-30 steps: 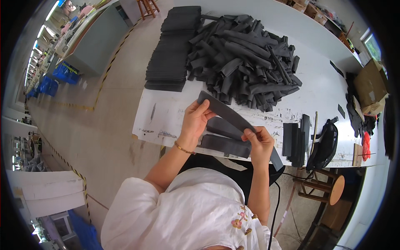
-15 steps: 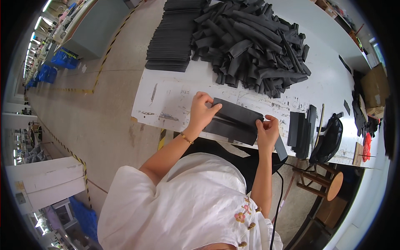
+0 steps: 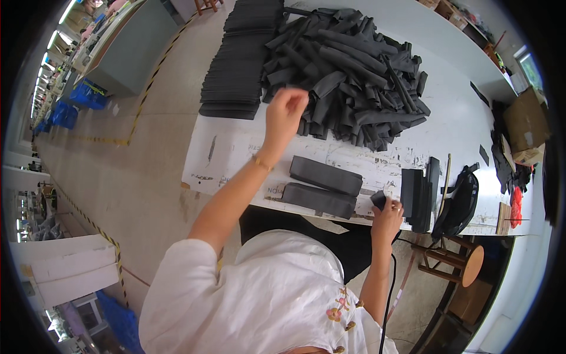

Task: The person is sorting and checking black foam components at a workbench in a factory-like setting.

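Observation:
My left hand (image 3: 284, 112) is stretched out over the white table (image 3: 236, 153), fingers loosely apart and holding nothing, close to the near edge of a big heap of dark grey fabric strips (image 3: 354, 76). My right hand (image 3: 386, 207) is at the table's near edge, closed around a small dark tool with a black cord hanging down from it. Two flat dark grey folded pieces (image 3: 325, 174) (image 3: 318, 199) lie side by side on the table between my hands.
A neat stack of flat dark pieces (image 3: 236, 65) sits at the far left of the table. Upright dark pieces (image 3: 420, 192) and a black bag (image 3: 460, 200) are right of my right hand. A wooden stool (image 3: 466, 262) stands below. Cardboard boxes (image 3: 525, 127) at far right.
Earlier both hands held a folded dark piece. It now lies on the table; my left hand has reached out to the heap and my right hand has moved to the tool.

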Available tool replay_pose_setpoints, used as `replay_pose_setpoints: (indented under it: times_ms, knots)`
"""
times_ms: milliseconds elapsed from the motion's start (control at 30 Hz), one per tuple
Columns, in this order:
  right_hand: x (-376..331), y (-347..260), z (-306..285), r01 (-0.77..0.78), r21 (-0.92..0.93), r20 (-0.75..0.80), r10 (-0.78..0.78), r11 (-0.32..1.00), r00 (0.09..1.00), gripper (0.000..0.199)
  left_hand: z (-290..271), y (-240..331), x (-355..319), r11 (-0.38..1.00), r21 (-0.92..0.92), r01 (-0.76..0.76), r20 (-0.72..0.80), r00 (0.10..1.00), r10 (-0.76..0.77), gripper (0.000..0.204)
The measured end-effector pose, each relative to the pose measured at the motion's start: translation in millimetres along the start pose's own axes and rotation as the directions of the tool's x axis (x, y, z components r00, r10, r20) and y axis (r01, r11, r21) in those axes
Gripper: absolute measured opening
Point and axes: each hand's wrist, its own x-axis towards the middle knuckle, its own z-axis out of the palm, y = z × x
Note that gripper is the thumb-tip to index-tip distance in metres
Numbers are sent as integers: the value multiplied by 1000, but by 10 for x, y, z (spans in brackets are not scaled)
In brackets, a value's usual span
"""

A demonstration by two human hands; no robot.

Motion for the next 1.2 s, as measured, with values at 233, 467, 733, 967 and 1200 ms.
replay_pose_setpoints:
  times_ms: [233, 467, 733, 967, 1200]
  knots:
    - [-53, 176, 142, 247, -126, 198, -219, 961, 955, 24, 576, -486, 923, 945, 197, 260, 188, 936, -297, 24]
    - [240, 183, -137, 44, 356, -269, 57, 934, 961, 20, 530, -420, 726, 351, -183, 918, 621, 385, -683, 14]
    - [409, -803, -662, -27, 756, 130, -109, 654, 986, 32, 85, 232, -78, 156, -601, 784, 626, 583, -518, 26]
    - [403, -1217, -707, 328, 657, -112, -342, 679, 933, 35, -91, 495, -317, 172, -679, 714, 505, 624, -596, 28]
    - [461, -1238, -695, 463, 611, -288, -365, 642, 885, 32, -28, 591, -407, 126, -660, 740, 536, 582, -611, 30]
